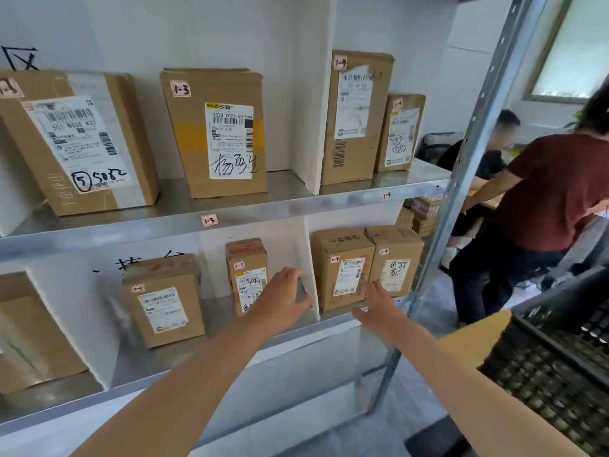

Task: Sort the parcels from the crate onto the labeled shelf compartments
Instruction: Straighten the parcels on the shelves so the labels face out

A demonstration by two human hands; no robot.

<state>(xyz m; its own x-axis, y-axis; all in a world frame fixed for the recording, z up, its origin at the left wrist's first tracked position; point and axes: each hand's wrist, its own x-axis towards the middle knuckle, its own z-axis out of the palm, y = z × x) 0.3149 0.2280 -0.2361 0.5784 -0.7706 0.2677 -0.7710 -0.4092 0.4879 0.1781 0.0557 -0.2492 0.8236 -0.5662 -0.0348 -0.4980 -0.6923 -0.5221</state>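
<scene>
Closest to me, both bare forearms reach forward and slightly down towards the lower shelf (pixel 333 319). At my right, the black mesh crate (pixel 553 367) sits low in the corner. Its inside is too blurred for me to tell whether any parcels are left in it.

The left hand (pixel 283 300) is at the front edge of the white divider (pixel 308 258), fingers loosely bent and apparently touching it. Its grip is empty as far as I can make out. The right hand (pixel 375 308) is flat, fingers straight and together, fingertips just in front of the near parcel (pixel 342 268) in the right compartment. Its grip is slack too, with nothing in it.

So I judge no parcel is in hand at present; this looks like straightening up or a reach between placements.

Much of the sorting looks done. The near parcel stands beside a second parcel (pixel 395 258), and both small tags seem to read 2-4. Left of the divider stand a narrow parcel (pixel 245 268) and a squat parcel (pixel 164 301).

On the upper shelf (pixel 131 225), a box tagged 1-3 (pixel 214 133) stands beside a large box (pixel 75 140). A tall box tagged 1-4 (pixel 357 117) stands with a small one (pixel 400 133) in the next compartment.

Beyond the rack, two people (pixel 553 192) are busy at something else.
</scene>
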